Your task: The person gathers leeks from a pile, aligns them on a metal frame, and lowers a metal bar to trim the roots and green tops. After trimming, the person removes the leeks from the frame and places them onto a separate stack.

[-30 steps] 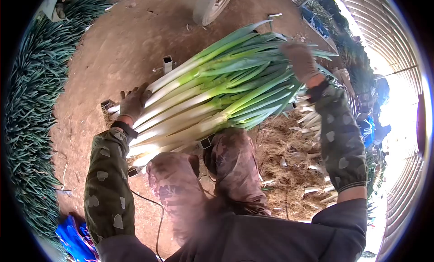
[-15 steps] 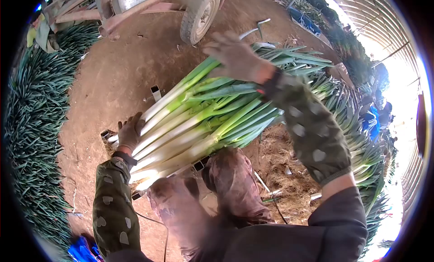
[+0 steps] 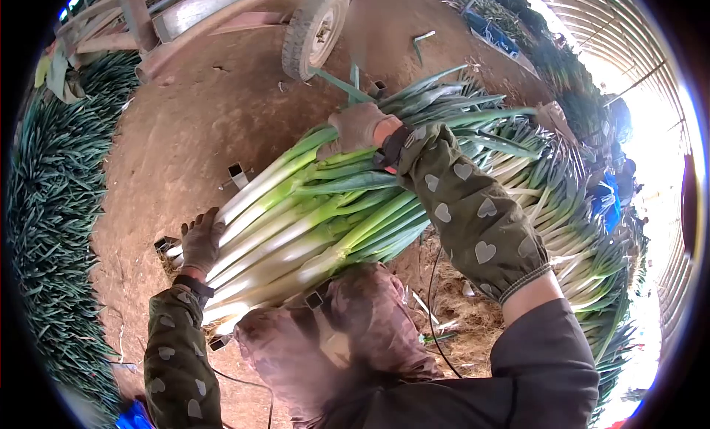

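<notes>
A big bundle of long green onions (image 3: 296, 207) lies across a low frame before my knees, white ends to the left and green leaves to the right. My left hand (image 3: 201, 240), in a grey-brown glove, rests at the white ends with its fingers stretched out and slightly apart. At the far side of the bundle, my gloved right hand (image 3: 355, 127) is closed around green leaves, its fingertips partly hidden. Dark square metal tube ends (image 3: 237, 175) of the frame stick out beside the stalks.
A cart wheel (image 3: 316, 33) stands on the dirt floor beyond the bundle. Piled green onions (image 3: 55, 229) line the left side, and another heap (image 3: 584, 266) lies at right. Dry root trimmings (image 3: 470, 318) and a black cable (image 3: 433, 296) are by my right knee.
My right hand has come down from above the leaves onto the bundle's far edge and closed on them. The left hand stays at the white ends. The view has shifted slightly.
</notes>
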Available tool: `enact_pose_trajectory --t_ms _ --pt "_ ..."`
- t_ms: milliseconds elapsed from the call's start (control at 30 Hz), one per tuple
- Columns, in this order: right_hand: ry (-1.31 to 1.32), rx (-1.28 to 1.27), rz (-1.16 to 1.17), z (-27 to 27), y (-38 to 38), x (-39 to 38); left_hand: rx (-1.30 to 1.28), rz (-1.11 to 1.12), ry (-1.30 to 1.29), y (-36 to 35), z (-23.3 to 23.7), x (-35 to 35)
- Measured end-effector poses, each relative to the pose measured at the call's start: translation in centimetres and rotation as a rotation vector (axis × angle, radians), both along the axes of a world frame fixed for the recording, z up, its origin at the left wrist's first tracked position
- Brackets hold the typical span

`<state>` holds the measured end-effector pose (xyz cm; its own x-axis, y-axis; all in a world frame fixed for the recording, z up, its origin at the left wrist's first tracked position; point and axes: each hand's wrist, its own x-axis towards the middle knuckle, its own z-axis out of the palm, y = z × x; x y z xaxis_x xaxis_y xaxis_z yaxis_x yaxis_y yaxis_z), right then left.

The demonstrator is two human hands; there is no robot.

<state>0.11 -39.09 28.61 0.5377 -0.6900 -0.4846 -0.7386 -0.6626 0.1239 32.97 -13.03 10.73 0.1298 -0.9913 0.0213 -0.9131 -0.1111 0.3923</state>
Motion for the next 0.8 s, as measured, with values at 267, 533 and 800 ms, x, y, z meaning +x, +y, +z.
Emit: enact_pose_trajectory --t_ms 267,533,800 --pt "-0.122 0.039 0.004 0.5 0.6 -2.1 0.011 0.011 -0.049 0.2 -0.3 0.3" --pt "-0.122 0.236 0.029 -1.2 -4.9 -1.6 0.089 0.05 -0.054 0.1 0.7 -0.3" --pt "0.052 0.132 0.128 -0.4 -6.9 3.4 0.016 0.005 -0.076 0.1 0.1 0.0"
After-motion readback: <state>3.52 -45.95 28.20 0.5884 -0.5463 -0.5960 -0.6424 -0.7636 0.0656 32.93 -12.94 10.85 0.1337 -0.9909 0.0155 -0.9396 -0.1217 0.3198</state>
